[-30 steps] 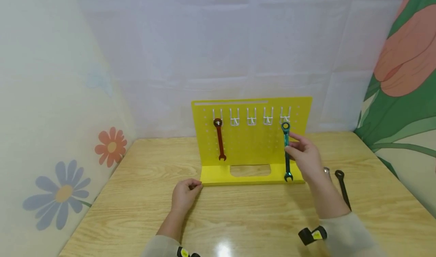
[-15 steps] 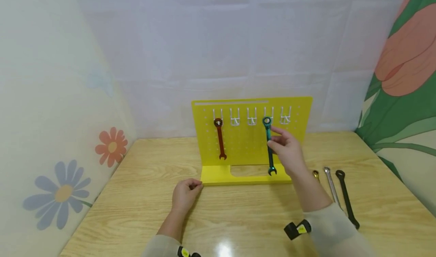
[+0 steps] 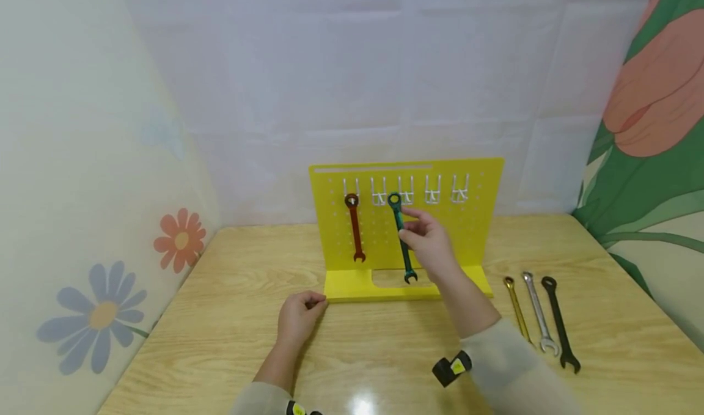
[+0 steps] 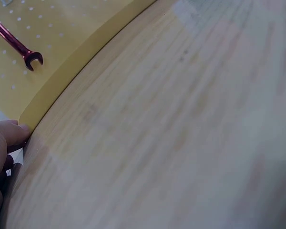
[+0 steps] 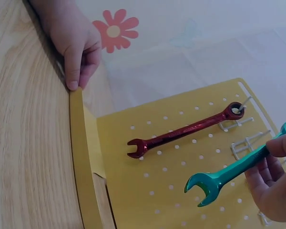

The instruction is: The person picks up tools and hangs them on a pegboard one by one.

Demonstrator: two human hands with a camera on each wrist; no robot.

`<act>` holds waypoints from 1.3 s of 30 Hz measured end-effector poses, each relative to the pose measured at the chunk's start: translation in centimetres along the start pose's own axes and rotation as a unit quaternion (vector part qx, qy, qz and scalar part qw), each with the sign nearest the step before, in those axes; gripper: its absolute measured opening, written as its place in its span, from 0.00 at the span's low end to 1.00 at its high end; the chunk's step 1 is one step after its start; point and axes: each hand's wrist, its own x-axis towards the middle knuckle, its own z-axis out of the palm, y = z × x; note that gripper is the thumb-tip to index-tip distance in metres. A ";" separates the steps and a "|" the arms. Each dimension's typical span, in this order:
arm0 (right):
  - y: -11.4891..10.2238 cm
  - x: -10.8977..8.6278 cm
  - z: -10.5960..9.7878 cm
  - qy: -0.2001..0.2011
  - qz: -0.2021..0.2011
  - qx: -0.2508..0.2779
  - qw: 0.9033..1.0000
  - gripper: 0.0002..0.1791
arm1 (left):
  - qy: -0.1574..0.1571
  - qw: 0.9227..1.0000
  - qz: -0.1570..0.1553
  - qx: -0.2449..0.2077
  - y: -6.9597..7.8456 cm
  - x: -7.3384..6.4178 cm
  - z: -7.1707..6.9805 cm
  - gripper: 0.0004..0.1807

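Note:
My right hand pinches a green combination wrench by its shaft, ring end up, in front of the yellow pegboard. In the head view the ring lies between the second and third white hooks from the left. The right wrist view shows the green wrench's open jaw free of the board. A red wrench hangs by its ring on the leftmost hook. My left hand pinches the front left corner of the board's base between thumb and fingers.
Gold, silver and black wrenches lie side by side on the wooden table, right of the board. Three more hooks, the middle one among them, hold nothing to the right of the green wrench's ring. A white cloth hangs behind.
My right hand has carried the green wrench left across the board, from the rightmost hook towards the second and third. The gold wrench has come into view. My left hand has stayed put.

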 end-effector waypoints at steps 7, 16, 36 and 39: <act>0.5 0.4 1.5 0.000 0.008 0.010 1.000 0.25 | -0.007 1.000 -0.002 -0.001 0.2 0.0 -0.1 0.04; 1.3 1.2 2.5 0.004 0.018 0.036 0.999 0.24 | -0.007 1.000 -0.005 0.000 0.2 0.1 0.0 0.04; 3.1 3.0 4.2 0.035 0.001 0.052 0.998 0.21 | -0.006 1.000 -0.001 -0.005 0.0 0.0 0.0 0.04; 3.1 3.0 4.1 0.031 0.002 0.034 0.999 0.20 | -0.007 1.000 0.000 -0.002 0.0 0.0 0.0 0.04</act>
